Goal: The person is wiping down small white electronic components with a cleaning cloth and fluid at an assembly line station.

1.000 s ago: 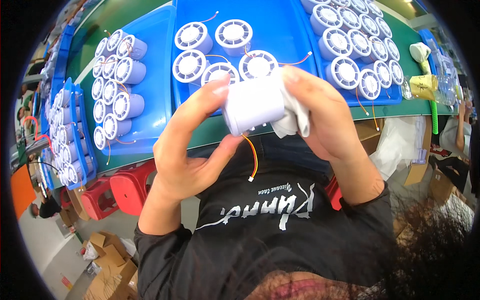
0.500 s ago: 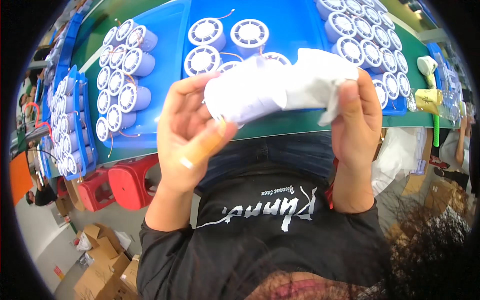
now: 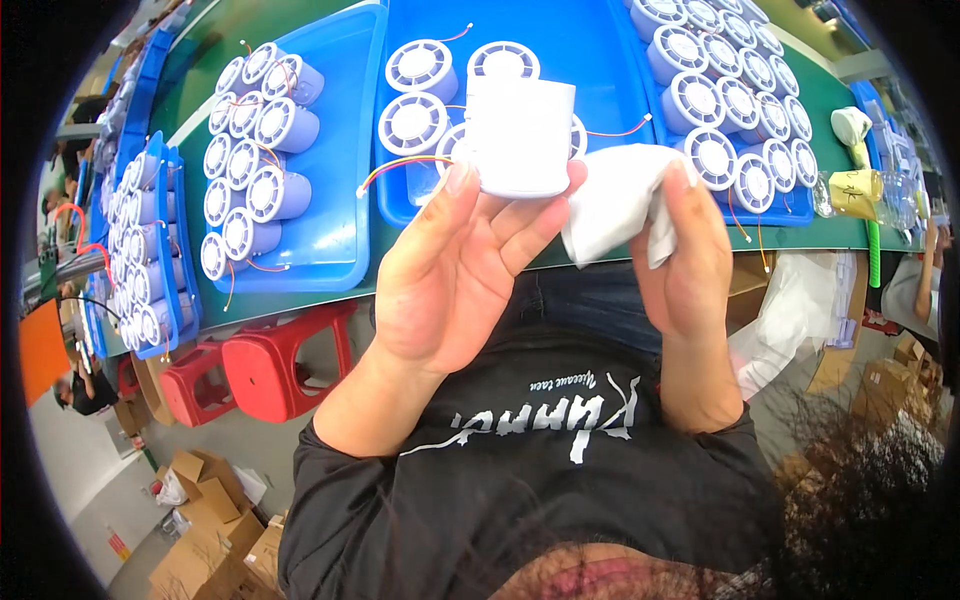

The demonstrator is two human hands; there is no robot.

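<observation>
Upright in my left hand [image 3: 440, 275] is a white cylindrical fan-like unit [image 3: 525, 140], gripped around its lower end by thumb and fingers. A thin bundle of coloured wires [image 3: 415, 160] with a small plug sticks out to its left. My right hand [image 3: 690, 260] pinches a crumpled white cloth [image 3: 615, 200] just right of the unit, apart from it. Beyond the held unit, several similar units with round slotted tops [image 3: 415, 122] stand in the middle blue tray [image 3: 600, 70]; some are partly hidden behind it.
More slotted units fill part of the left blue tray [image 3: 340, 200] and crowd the right side [image 3: 700, 100]. A farther tray [image 3: 180, 270] stands at the far left. Red stools [image 3: 270, 375] and cardboard boxes [image 3: 205, 520] are below the green table [image 3: 350, 305]. A plastic bottle [image 3: 895, 200] lies at right.
The unit has gone from lying tilted against the cloth to standing upright in my left hand, which turned palm up. The cloth has come away from it and hangs from my right hand.
</observation>
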